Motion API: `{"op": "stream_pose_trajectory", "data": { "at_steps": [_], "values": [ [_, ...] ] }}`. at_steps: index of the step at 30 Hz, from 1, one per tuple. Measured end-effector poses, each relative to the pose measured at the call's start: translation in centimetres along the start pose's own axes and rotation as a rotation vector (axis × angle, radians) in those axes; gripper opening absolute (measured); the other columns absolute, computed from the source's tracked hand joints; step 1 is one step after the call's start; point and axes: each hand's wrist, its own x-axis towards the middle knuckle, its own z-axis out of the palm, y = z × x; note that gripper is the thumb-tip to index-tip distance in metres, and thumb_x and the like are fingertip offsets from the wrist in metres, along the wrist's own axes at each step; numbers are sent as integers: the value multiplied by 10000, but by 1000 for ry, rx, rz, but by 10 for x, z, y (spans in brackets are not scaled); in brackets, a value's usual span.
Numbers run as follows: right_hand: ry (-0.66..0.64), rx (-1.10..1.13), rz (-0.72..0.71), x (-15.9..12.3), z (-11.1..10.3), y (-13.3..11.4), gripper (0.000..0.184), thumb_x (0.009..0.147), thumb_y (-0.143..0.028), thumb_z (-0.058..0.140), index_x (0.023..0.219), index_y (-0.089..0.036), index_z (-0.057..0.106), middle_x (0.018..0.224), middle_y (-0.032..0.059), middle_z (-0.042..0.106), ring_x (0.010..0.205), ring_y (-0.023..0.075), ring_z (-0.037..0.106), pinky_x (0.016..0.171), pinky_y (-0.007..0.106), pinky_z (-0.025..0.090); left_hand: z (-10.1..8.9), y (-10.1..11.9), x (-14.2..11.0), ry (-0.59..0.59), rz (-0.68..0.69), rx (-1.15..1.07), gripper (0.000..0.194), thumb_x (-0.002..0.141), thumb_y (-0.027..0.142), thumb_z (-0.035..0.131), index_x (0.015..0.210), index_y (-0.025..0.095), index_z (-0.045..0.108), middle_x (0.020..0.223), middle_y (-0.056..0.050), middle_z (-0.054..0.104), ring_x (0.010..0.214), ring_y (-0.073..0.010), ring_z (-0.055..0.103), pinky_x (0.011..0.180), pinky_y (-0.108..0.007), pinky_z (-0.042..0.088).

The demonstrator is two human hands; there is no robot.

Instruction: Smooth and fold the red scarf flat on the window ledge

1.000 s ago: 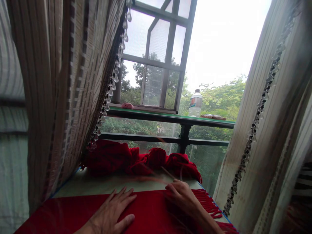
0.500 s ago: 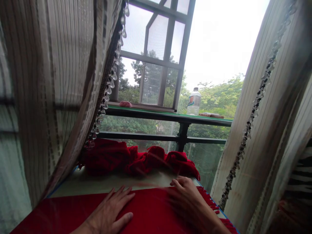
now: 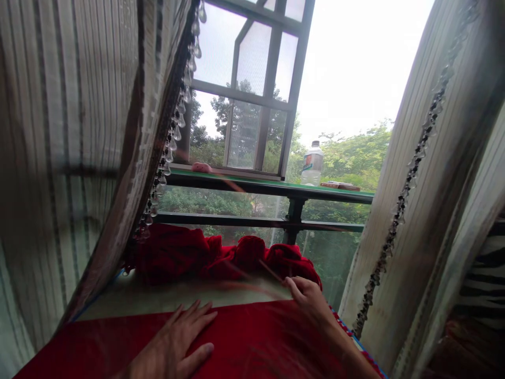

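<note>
A red cloth is spread over the near part of the table. My left hand lies on it, palm down, with the fingers apart. Further right, my right hand is above the cloth's far edge, its thumb and fingers pinched together on a thin stick. The stick points up and to the left and is blurred, so its exact kind is unclear. Beyond both hands, a bunched red cloth is heaped along the table's far edge.
The pale tabletop shows between the two cloths. Behind it, a ledge carries a plastic bottle, a small pink object and a flat item. Beaded curtains hang on both sides of the open window.
My right hand has moved slightly right and up, and the thin stick in it shows more clearly. My left hand has stayed nearly in place on the cloth.
</note>
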Motion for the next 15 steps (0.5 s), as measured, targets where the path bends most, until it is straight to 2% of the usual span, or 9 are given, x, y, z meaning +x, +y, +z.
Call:
{"op": "stream_pose_trajectory", "data": {
  "at_steps": [3, 6, 8, 10, 13, 15],
  "values": [
    [62, 134, 69, 6, -11, 4, 594, 851, -776, 632, 799, -209, 804, 865, 116, 785, 895, 331, 695, 794, 409, 522, -9, 6, 1, -3, -10, -22, 539, 1040, 517, 641, 1566, 428, 565, 1672, 14, 497, 1557, -339, 445, 1312, -584, 279],
    [63, 354, 159, 8, -3, 1, 712, 791, -867, 633, 1068, -234, 803, 1198, 146, 786, 1100, 365, 709, 864, 446, 582, -18, 10, 2, -78, 2, -58, 566, 1051, 576, 600, 1593, 427, 529, 1686, 10, 470, 1572, -345, 414, 1307, -585, 275],
    [18, 534, 210, 2, 18, -8, 815, 814, -915, 542, 1262, -267, 748, 1448, 145, 703, 1271, 366, 684, 950, 476, 598, -20, 12, 2, -87, 1, -58, 580, 1053, 587, 586, 1606, 430, 507, 1693, 21, 454, 1577, -347, 402, 1308, -582, 268],
    [-53, 696, 247, -9, 50, -21, 850, 854, -930, 454, 1342, -285, 715, 1535, 136, 663, 1353, 359, 662, 1009, 498, 590, -19, 11, 2, -35, -13, -31, 566, 1042, 563, 613, 1587, 435, 534, 1684, 40, 461, 1570, -353, 413, 1313, -573, 269],
    [-131, 859, 287, -23, 100, -38, 766, 848, -914, 528, 1329, -356, 738, 1508, 88, 704, 1373, 357, 660, 1012, 492, 586, -13, 2, 1, 1, 10, -14, 550, 1036, 555, 629, 1571, 462, 543, 1668, 63, 467, 1545, -359, 450, 1305, -545, 322],
    [-139, 908, 321, -26, 121, -39, 675, 826, -873, 641, 1248, -367, 786, 1432, 81, 756, 1358, 374, 668, 979, 480, 585, -9, -7, 3, 3, 53, -9, 554, 1036, 576, 622, 1574, 495, 517, 1656, 75, 472, 1522, -352, 482, 1285, -506, 382]
  ]
}}
